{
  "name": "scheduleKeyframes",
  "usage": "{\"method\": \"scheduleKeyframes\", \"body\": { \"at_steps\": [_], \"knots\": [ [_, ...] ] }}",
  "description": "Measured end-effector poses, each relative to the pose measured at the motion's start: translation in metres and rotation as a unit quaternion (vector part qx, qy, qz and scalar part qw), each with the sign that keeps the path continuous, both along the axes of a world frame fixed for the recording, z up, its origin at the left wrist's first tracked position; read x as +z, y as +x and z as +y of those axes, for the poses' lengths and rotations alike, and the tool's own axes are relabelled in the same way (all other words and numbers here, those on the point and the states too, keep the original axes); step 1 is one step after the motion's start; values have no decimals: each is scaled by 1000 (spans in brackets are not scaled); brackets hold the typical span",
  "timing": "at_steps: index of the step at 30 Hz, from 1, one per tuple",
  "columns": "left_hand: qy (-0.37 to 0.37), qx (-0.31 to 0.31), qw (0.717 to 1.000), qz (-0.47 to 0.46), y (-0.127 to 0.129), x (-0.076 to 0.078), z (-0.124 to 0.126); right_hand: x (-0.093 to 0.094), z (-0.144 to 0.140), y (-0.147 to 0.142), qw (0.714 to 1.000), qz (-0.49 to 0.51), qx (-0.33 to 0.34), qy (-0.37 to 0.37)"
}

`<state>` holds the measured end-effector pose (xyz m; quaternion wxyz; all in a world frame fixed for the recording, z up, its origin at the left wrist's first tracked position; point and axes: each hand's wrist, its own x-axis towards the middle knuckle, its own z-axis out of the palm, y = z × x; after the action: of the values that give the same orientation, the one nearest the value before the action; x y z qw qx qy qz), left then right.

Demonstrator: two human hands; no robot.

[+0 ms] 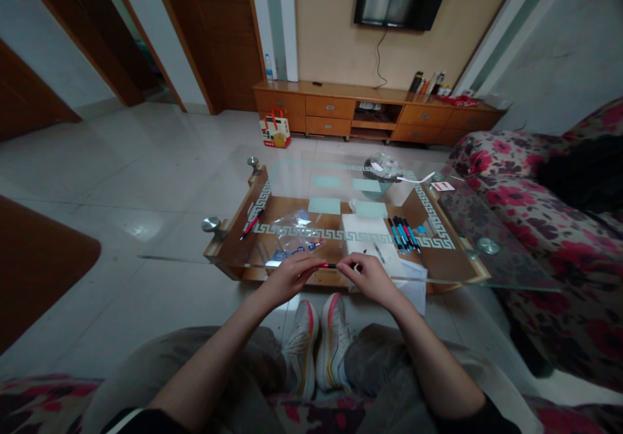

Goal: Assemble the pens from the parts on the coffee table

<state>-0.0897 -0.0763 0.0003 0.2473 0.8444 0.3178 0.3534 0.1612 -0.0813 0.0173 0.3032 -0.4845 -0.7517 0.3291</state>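
Observation:
Between my two hands a slim red and black pen lies level, above the near edge of the glass coffee table. My left hand is closed on its red end, and the fingers of my right hand pinch its black end. Toward the table's left side lies another red and black pen. A clear plastic bag rests just beyond my left hand. Several blue, black and red pens are grouped to the right, beside white paper.
A bowl with a bag in it stands at the table's far right. Metal knobs stick out at the table's corners. A flowered sofa is on the right. Along the far wall runs a wooden TV cabinet, with a paper bag in front.

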Motion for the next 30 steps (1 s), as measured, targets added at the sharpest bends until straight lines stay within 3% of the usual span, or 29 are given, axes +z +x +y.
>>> {"method": "scheduleKeyframes", "body": {
  "at_steps": [21, 30],
  "knots": [
    [3, 4, 1000, 7, 0, -2, 0, 0, 0, 3, 999, 14, -22, 19],
    [-7, 17, 1000, 5, 2, 2, -1, 0, 1, 2, 995, 74, -59, 0]
  ]
}}
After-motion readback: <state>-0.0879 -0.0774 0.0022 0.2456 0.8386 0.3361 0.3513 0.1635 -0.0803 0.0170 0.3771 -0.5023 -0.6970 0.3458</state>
